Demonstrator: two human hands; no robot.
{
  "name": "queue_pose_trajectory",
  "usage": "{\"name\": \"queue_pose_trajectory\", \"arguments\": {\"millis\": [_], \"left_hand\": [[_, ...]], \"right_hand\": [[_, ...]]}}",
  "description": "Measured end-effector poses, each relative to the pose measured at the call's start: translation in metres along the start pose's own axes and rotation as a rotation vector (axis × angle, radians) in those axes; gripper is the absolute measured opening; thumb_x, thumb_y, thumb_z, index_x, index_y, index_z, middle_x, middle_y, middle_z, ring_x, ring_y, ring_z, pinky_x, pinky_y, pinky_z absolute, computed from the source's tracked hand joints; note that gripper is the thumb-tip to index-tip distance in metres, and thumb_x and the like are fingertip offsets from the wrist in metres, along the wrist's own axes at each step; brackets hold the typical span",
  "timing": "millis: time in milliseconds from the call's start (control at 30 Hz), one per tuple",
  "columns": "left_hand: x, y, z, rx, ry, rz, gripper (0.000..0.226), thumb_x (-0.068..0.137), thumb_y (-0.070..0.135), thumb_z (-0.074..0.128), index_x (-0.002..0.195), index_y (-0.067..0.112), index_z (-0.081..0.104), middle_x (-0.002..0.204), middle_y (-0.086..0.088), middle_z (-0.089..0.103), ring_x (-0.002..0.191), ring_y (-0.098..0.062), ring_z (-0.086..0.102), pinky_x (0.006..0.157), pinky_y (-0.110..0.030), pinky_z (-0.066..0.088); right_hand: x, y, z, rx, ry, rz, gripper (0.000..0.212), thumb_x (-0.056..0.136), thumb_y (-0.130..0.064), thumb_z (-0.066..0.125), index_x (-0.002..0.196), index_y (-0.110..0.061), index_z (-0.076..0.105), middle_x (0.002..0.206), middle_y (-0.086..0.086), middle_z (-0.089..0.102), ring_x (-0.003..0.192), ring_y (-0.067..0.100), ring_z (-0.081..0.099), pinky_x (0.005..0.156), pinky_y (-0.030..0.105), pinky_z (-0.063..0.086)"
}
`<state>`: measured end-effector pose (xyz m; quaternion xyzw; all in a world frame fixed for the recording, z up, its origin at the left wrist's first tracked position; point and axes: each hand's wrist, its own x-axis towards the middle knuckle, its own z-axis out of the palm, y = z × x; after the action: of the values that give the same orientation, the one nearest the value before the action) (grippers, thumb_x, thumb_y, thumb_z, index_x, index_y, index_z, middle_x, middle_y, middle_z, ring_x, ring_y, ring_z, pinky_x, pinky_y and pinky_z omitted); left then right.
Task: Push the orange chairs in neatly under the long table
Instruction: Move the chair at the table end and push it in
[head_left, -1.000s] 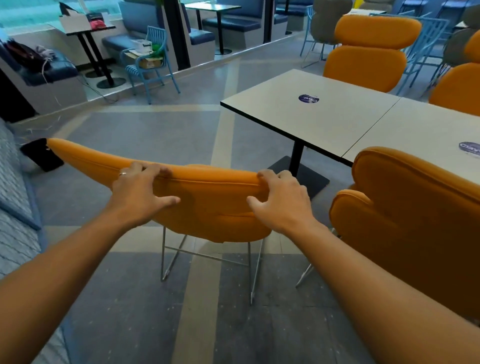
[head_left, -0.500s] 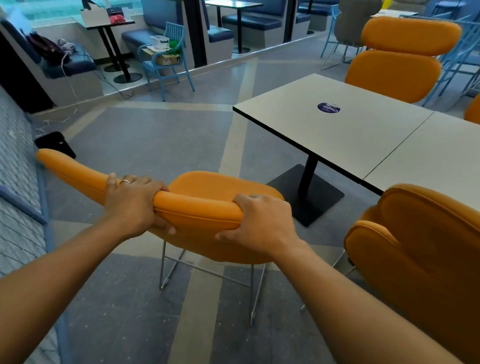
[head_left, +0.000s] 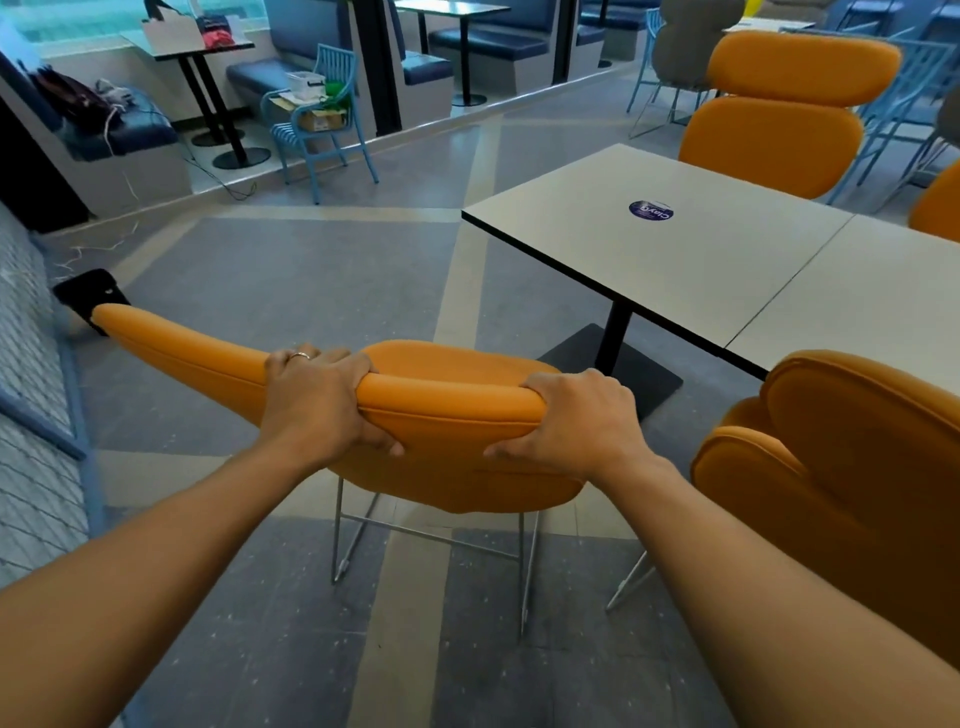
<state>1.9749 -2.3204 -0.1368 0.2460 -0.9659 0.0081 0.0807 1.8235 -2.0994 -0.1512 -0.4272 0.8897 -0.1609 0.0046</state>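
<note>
Blue sticker (head_left: 651, 210) on the long table (head_left: 701, 280): illegible. Left hand (head_left: 317, 400) and right hand (head_left: 576, 421) clench the orange chair (head_left: 447, 415) backrest.

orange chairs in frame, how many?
4. The held chair, gripped by left hand and right hand, out from the long table; near-right chair at its near side; far chair across it; edge chair, cut off at the right border. More may be out of frame.

Smooth matt orange chair (head_left: 447, 410) upholstery
</note>
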Motion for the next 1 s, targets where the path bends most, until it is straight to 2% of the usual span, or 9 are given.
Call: {"name": "queue_pose_trajectory", "arguments": {"millis": [167,333,400,533,600,833,933,1000], "left_hand": [[-0.023,-0.009,0.002,-0.048,0.047,0.05,0.067,0.045,0.077,0.072,0.088,0.028,0.056,0.097,0.0,0.065,0.099,-0.03,0.055,0.093,-0.048,0.031],[-0.045,-0.023,-0.001,-0.038,0.056,0.14,0.069,0.045,0.075,0.073,0.094,0.027,0.061,0.096,0.0,0.066,0.099,-0.031,0.056,0.093,-0.05,0.031],[-0.049,-0.029,-0.003,-0.033,0.045,0.184,0.07,0.044,0.078,0.069,0.093,0.028,0.062,0.092,0.001,0.066,0.098,-0.031,0.056,0.091,-0.049,0.03],[-0.061,-0.034,-0.006,-0.06,0.069,0.266,0.077,0.041,0.085,0.048,0.09,0.027,0.064,0.086,0.002,0.064,0.093,-0.032,0.056,0.087,-0.048,0.03],[-0.065,-0.032,-0.006,-0.074,0.08,0.294,0.078,0.041,0.086,0.046,0.089,0.026,0.064,0.086,0.001,0.065,0.094,-0.033,0.056,0.088,-0.048,0.03],[-0.057,-0.017,-0.005,-0.087,0.074,0.328,0.072,0.041,0.08,0.065,0.089,0.027,0.063,0.091,0.001,0.065,0.096,-0.03,0.054,0.088,-0.046,0.027],[-0.051,-0.002,-0.003,-0.099,0.089,0.33,0.072,0.042,0.082,0.061,0.089,0.027,0.062,0.094,0.0,0.065,0.098,-0.03,0.054,0.09,-0.047,0.028],[-0.046,0.011,0.0,-0.114,0.115,0.334,0.073,0.044,0.083,0.055,0.088,0.026,0.061,0.096,-0.001,0.065,0.099,-0.031,0.055,0.09,-0.048,0.028]], "right_hand": [[-0.024,-0.018,-0.001,0.01,-0.003,0.065,0.067,0.063,-0.086,0.062,0.104,-0.033,0.068,0.087,-0.011,0.067,0.08,0.012,0.062,0.081,0.04,0.055],[-0.066,-0.046,0.006,0.049,0.059,0.13,0.06,0.065,-0.082,0.066,0.101,-0.034,0.069,0.083,-0.013,0.066,0.08,0.011,0.061,0.082,0.041,0.053],[-0.082,-0.058,0.008,0.048,0.084,0.156,0.058,0.065,-0.081,0.066,0.096,-0.033,0.069,0.08,-0.013,0.065,0.078,0.011,0.061,0.08,0.04,0.053],[-0.11,-0.073,0.012,0.031,0.107,0.214,0.056,0.066,-0.08,0.067,0.095,-0.033,0.069,0.079,-0.011,0.067,0.078,0.011,0.063,0.076,0.036,0.054],[-0.12,-0.075,0.013,0.048,0.125,0.237,0.056,0.064,-0.08,0.067,0.094,-0.032,0.069,0.077,-0.011,0.066,0.077,0.011,0.062,0.074,0.038,0.055],[-0.119,-0.06,0.003,0.032,0.099,0.27,0.061,0.063,-0.082,0.067,0.098,-0.032,0.07,0.079,-0.012,0.069,0.075,0.007,0.064,0.072,0.037,0.057],[-0.117,-0.046,-0.007,0.041,0.091,0.284,0.064,0.06,-0.082,0.065,0.102,-0.034,0.071,0.077,-0.014,0.069,0.073,0.003,0.063,0.068,0.031,0.056],[-0.115,-0.033,-0.015,0.044,0.1,0.3,0.058,0.06,-0.077,0.073,0.103,-0.038,0.071,0.075,-0.018,0.067,0.072,-0.002,0.061,0.064,0.021,0.049]]}}
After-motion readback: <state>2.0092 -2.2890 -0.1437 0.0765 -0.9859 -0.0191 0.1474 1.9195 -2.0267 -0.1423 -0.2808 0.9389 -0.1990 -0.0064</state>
